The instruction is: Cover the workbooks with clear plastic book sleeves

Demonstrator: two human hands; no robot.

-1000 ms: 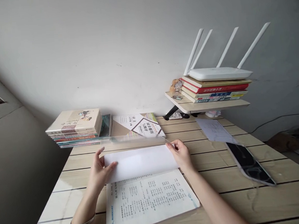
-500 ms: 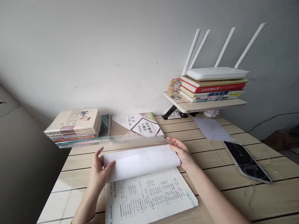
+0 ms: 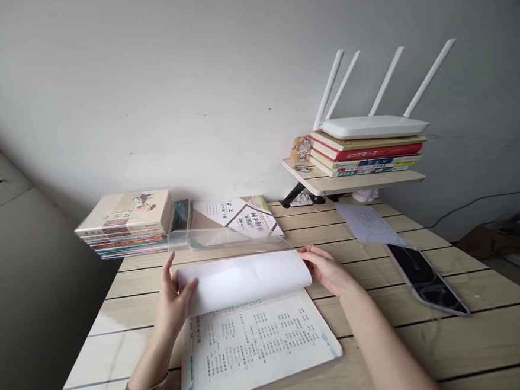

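Note:
An open workbook (image 3: 262,349) lies on the table in front of me, with rows of print on its page. Its blank white leaf (image 3: 248,279) is raised and curls over toward me. My left hand (image 3: 174,296) grips the leaf's left edge, thumb on the white side and index finger pointing up. At the upper right corner, my right hand (image 3: 325,267) pinches the edge of the leaf, where a clear plastic cover (image 3: 227,237) meets it. The plastic stands up along the leaf's far side. The fingers behind the leaf are partly hidden.
A stack of books (image 3: 126,222) is at the back left, beside a flat workbook (image 3: 239,217). A phone (image 3: 428,278) and a paper sheet (image 3: 369,223) lie at the right. A small raised shelf (image 3: 357,182) carries books and a white router (image 3: 373,126).
My right hand has shifted slightly outward along the corner, its fingers now closer together. The clear plastic has risen and spread at its left end. My left hand keeps its grip.

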